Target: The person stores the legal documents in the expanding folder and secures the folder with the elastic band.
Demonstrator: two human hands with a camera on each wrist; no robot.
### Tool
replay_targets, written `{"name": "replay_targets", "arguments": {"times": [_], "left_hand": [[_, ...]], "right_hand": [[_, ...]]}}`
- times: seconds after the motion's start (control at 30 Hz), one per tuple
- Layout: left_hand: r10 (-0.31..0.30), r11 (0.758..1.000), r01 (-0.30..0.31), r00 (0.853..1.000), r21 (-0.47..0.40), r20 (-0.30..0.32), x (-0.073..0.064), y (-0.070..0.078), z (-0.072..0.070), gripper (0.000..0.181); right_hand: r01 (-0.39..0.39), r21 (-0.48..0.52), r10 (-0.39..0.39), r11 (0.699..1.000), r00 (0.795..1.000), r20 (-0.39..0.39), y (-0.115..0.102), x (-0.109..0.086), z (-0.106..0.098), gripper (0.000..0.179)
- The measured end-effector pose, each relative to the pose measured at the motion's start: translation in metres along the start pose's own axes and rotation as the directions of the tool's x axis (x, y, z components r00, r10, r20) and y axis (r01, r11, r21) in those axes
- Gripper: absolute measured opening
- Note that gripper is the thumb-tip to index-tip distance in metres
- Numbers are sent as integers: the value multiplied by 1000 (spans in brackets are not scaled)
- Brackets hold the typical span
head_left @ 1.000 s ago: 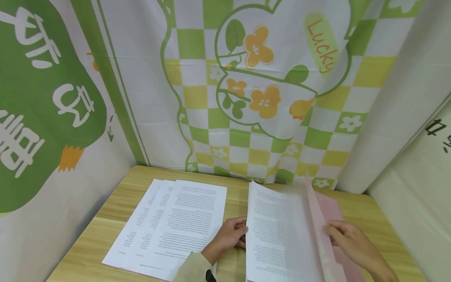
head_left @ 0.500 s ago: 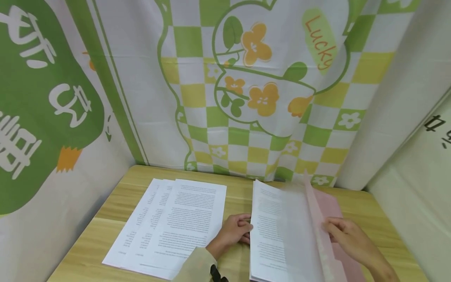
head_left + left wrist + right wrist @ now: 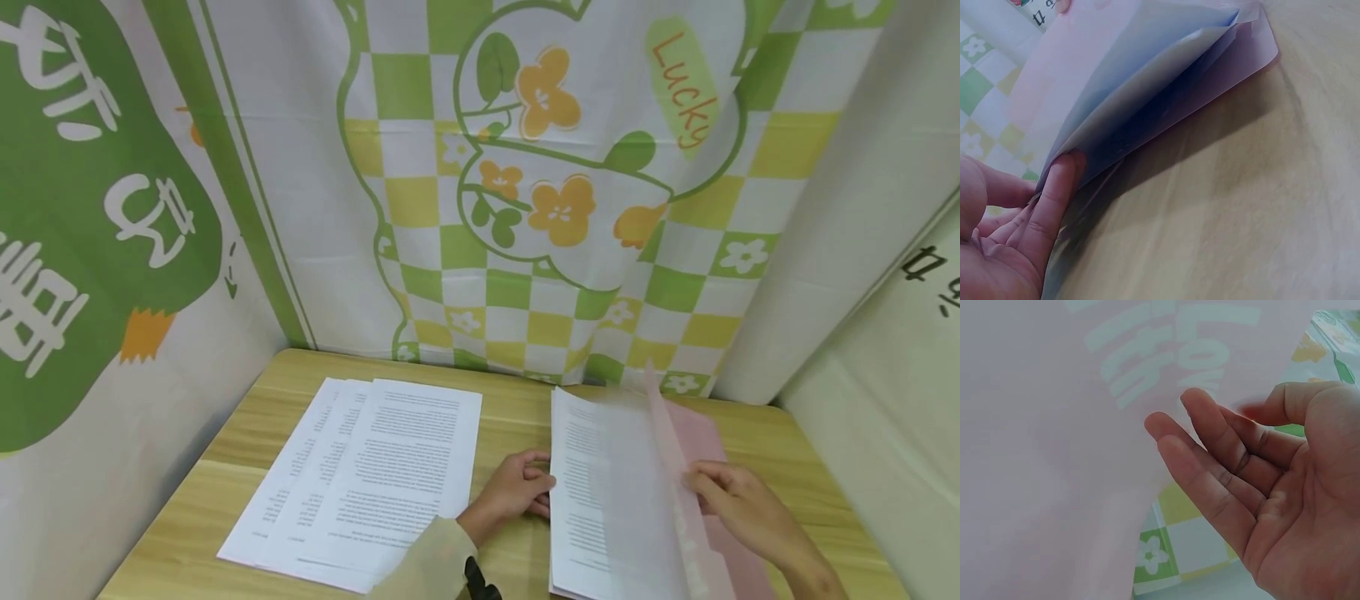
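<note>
A pink translucent folder (image 3: 678, 500) stands part open on the right of the table, pale lettering on its cover (image 3: 1166, 356). Printed sheets (image 3: 581, 500) lie inside it, their right part veiled by a see-through layer. My left hand (image 3: 517, 486) pinches the left edge of these sheets; in the left wrist view that hand (image 3: 1013, 234) has the thumb on one side and fingers on the other, the paper bowing inside the folder. My right hand (image 3: 738, 508) pinches the edge of the raised cover, and the right wrist view shows its fingers (image 3: 1210, 478) against the pink plastic.
Several more printed sheets (image 3: 397, 475) lie overlapping, fanned out, on the left of the wooden table (image 3: 232, 442). A green and yellow checked curtain (image 3: 525, 208) hangs right behind the table's back edge. White cloth walls (image 3: 892, 400) close off both sides.
My left hand has moved to the right with the pinched sheets, which are now further inside the folder. The right hand stays at the cover, almost still.
</note>
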State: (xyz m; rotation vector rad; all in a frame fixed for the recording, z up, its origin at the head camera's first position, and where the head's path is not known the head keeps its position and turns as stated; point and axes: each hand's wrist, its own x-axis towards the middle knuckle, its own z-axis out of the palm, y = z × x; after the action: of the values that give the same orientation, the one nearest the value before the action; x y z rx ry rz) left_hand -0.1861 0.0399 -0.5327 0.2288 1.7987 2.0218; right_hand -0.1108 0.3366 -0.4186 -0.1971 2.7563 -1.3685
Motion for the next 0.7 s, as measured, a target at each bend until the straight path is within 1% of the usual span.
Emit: {"name": "replay_targets", "arguments": {"times": [0.13,0.2,0.4,0.6,0.7], "left_hand": [[-10,1000,10,1000,25,-8,1,-2,5,45],[-11,999,11,1000,31,-1,1,-4,7,49],[-26,1000,26,999,-3,35,1,-3,13,59],[-24,999,26,999,-38,46,2,-4,18,57],[-21,998,24,998,-61,56,4,-6,21,54]], "right_hand": [[7,-10,-7,1000,1000,-6,0,0,1,29],[14,-13,-14,1000,1000,-8,0,0,1,29],[24,-13,-24,1000,1000,-12,-1,0,1,32],[32,-10,-33,999,999,-16,-1,1,3,31],[30,-2,-30,1000,1000,-8,-1,1,3,33]]}}
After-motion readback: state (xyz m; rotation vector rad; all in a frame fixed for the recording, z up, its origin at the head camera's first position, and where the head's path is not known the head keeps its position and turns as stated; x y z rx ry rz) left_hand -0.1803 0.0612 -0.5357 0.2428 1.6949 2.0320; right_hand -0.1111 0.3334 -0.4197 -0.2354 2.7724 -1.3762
